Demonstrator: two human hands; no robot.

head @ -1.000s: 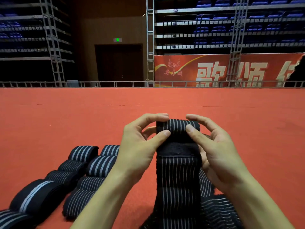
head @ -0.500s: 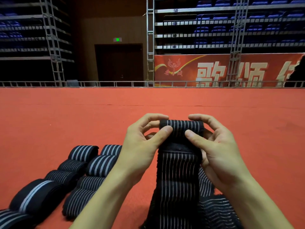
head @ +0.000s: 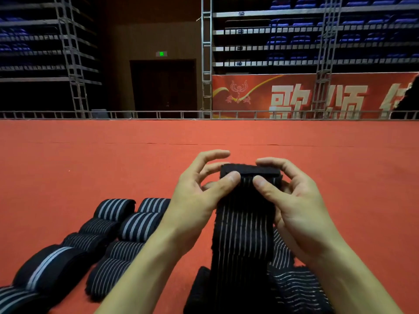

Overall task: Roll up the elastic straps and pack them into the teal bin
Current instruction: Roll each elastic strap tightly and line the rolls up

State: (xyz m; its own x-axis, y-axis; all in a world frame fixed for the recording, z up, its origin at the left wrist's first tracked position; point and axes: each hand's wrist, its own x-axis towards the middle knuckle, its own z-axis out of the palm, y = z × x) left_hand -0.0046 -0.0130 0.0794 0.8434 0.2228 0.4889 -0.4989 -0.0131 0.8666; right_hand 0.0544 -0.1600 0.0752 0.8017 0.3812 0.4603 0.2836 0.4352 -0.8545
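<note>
Left hand (head: 195, 200), right hand (head: 297, 211), both pinch-tight on one strap (head: 243, 227); nine rolls (head: 140, 225) alongside.

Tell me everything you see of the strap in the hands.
The strap is black, stretchy-looking fabric with thin pale lengthwise stripes. Its top end is turned over into a small roll with a plain fuzzy black edge. The left hand and right hand pinch that roll from either side, thumbs on the near face. The rest hangs down unrolled, its lower end out of view.
</note>
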